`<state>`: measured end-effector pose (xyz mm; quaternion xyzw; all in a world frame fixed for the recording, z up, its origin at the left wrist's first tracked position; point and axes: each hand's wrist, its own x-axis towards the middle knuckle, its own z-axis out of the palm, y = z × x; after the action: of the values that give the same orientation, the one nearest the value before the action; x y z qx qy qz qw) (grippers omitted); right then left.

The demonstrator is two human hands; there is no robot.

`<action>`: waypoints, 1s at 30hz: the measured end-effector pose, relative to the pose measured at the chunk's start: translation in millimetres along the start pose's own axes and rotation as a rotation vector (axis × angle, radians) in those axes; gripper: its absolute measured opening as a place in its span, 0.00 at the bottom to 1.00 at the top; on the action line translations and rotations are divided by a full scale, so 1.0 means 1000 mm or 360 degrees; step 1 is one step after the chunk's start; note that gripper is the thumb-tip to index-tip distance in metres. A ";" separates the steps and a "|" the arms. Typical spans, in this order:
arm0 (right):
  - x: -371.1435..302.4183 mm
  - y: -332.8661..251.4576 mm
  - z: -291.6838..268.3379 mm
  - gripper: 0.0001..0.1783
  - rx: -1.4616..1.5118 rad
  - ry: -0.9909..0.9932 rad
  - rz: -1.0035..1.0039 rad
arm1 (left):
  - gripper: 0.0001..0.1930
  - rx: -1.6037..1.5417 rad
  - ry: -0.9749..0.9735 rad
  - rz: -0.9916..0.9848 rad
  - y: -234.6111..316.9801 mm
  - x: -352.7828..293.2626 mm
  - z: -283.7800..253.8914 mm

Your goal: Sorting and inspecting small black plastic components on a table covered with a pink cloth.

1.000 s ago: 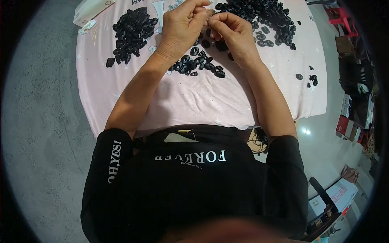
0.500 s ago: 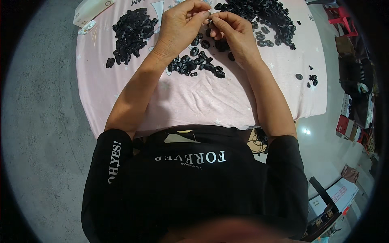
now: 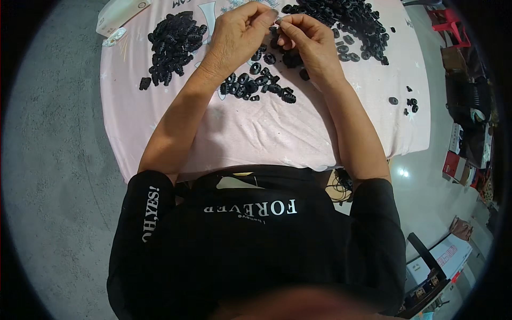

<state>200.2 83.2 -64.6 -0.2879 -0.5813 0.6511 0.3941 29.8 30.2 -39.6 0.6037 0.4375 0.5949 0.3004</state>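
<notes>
My left hand (image 3: 239, 36) and my right hand (image 3: 313, 45) meet over the far part of the table, thumbs and fingers pinched together. Their fingertips almost touch; whatever small thing lies between them is too hidden to name. Below and between the hands lies a loose group of small black ring-like parts (image 3: 256, 84), some rounded with a hole in the middle. A denser heap of black parts (image 3: 173, 45) is left of my left hand. Another large heap (image 3: 360, 24) spreads beyond and to the right of my right hand.
A pink patterned cloth (image 3: 256, 133) covers the table. At its far left corner stands a white box (image 3: 118, 15) beside a small white packet (image 3: 114, 37) and thin sticks. Several stray black parts (image 3: 412, 102) lie near the right edge. A red stool (image 3: 449, 22) stands on the floor beyond.
My two hands stay at the same spot, with the fingertips shifting slightly against each other. The heaps of black parts look unmoved.
</notes>
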 end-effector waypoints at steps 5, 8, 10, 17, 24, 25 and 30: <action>0.001 0.001 0.000 0.09 -0.0021 0.0004 0.0009 | 0.07 0.0500 0.0067 -0.0471 0.029 0.001 0.005; 0.001 0.002 0.001 0.09 -0.0056 -0.0018 -0.0013 | 0.06 0.0743 0.0080 -0.0242 0.025 -0.001 0.002; 0.003 0.007 -0.001 0.08 -0.0068 -0.0029 -0.0034 | 0.06 0.0715 0.0057 -0.0239 0.020 -0.002 0.003; 0.001 0.006 0.000 0.08 -0.0050 -0.0001 -0.0024 | 0.04 0.0584 0.0011 -0.0237 0.015 -0.007 0.005; 0.001 0.000 0.000 0.08 -0.0036 0.0011 -0.0014 | 0.03 0.0551 0.0048 -0.0324 0.025 -0.004 0.005; 0.001 0.000 0.001 0.08 -0.0023 0.0010 -0.0024 | 0.03 0.0445 0.0015 -0.0434 0.024 -0.004 0.004; 0.000 -0.002 0.004 0.08 -0.0001 0.0054 -0.0079 | 0.03 0.0205 0.0041 -0.0501 0.018 0.000 0.001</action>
<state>197.5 81.3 -61.9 -0.2845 -0.5817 0.6359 0.4199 34.3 22.3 -23.7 0.5381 0.5677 0.5189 0.3449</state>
